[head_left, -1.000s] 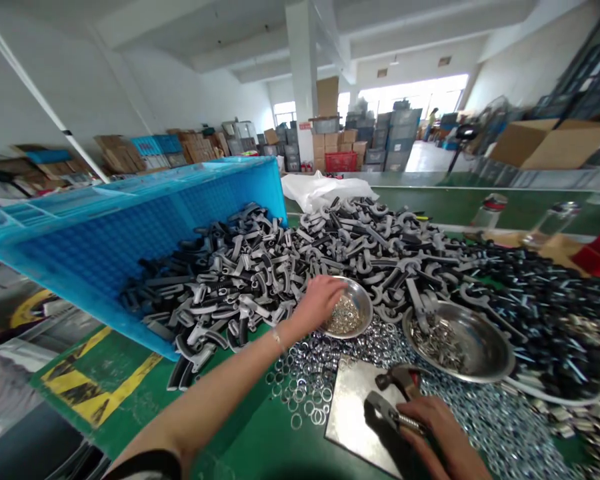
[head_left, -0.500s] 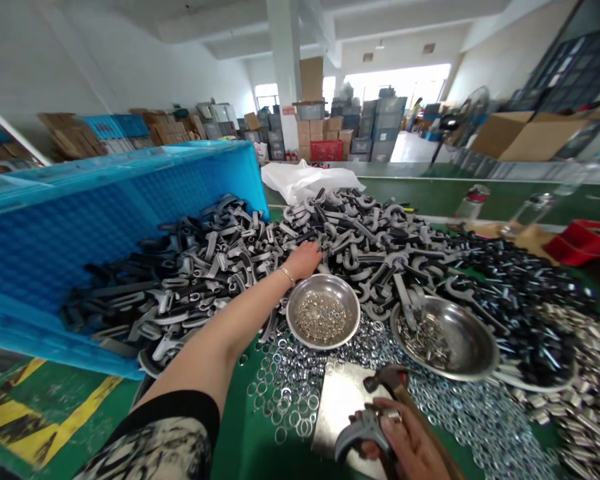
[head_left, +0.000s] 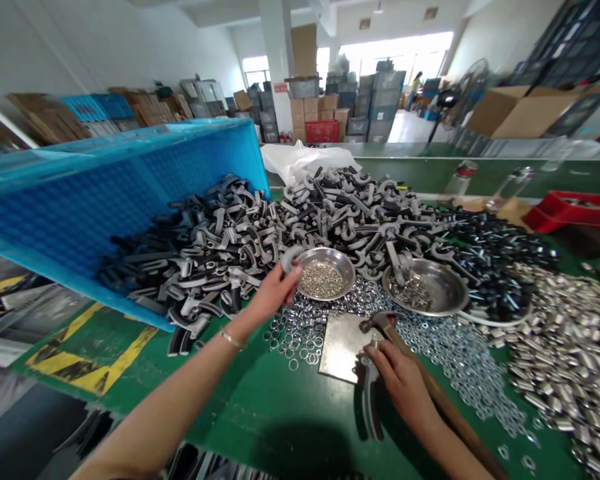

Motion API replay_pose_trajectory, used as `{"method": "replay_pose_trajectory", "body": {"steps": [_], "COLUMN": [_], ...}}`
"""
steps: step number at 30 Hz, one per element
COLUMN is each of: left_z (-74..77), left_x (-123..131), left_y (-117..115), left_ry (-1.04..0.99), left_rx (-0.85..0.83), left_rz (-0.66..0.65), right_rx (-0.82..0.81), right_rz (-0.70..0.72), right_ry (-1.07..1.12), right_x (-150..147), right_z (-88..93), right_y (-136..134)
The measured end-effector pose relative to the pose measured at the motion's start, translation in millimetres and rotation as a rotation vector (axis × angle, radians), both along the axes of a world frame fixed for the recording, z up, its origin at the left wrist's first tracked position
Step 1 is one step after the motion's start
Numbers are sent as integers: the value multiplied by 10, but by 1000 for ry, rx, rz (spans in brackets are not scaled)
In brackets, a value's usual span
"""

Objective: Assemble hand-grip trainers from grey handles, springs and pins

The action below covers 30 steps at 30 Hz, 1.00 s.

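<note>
My left hand (head_left: pixel 275 291) is closed on a grey hook-shaped part (head_left: pixel 291 257), raised at the left edge of a steel bowl (head_left: pixel 349 277) of tiny metal pieces. Between the closed fingers of my right hand (head_left: pixel 403 373) is a grey and black curved handle (head_left: pixel 370 400) with a small ribbed metal piece at its upper end. It hangs over the near side of a metal plate (head_left: pixel 337 343). Beside that hand lies a wooden-handled hammer (head_left: pixel 433 387), its head on the plate. A pile of similar grey and black parts (head_left: pixel 340 207) spreads behind the bowls.
A tipped blue crate (head_left: pixel 145 180) spills parts on the left. Another steel bowl (head_left: pixel 447 283) stands right of the first. Loose rings (head_left: pixel 300 333), nuts (head_left: pixel 455 363), black-headed bolts (head_left: pixel 500 250) and metal cylinders (head_left: pixel 565 347) cover the right side. A red bin (head_left: pixel 550 212) sits farther back.
My left hand has come back from the pile with a grey hook-shaped part. The handle in my right hand has turned, its curved length now pointing towards me. The view has shifted.
</note>
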State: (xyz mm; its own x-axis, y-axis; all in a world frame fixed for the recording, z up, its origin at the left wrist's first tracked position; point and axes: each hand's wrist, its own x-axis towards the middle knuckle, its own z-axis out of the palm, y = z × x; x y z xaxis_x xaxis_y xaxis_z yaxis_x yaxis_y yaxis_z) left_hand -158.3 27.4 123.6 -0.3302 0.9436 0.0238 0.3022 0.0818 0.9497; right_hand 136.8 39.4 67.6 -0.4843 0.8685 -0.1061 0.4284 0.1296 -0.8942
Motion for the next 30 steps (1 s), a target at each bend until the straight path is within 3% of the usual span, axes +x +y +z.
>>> {"method": "replay_pose_trajectory", "body": {"steps": [2,4,8,17,22,27,30], "left_z": [-220,-417,-570,-460,-526,-530,-435], "left_x": [489,927,1389,1637,1734,1565,1431], "left_y": [-470,-796,-1002,-915,-955,-1035,-1106], "left_ry": [-310,-584,-703,-485,-412,-42,239], "left_rx": [-98,-194,-263,-267,-195,-176,-160], "left_rz": [-172,-202,-107,-58,-32,-155,-340], "right_rx": [165,230,315,407,282,135,48], "right_rz": [53,132,236,270,197,291,413], "right_ry": [-125,-198,-269,-279,-122,-100,-95], "right_x": [1,-17,-55,27,60,120,195], "right_z": [38,88,152,152,170,277,445], "right_y": [-23,-77,-196,-259,-302,-307,-322]}}
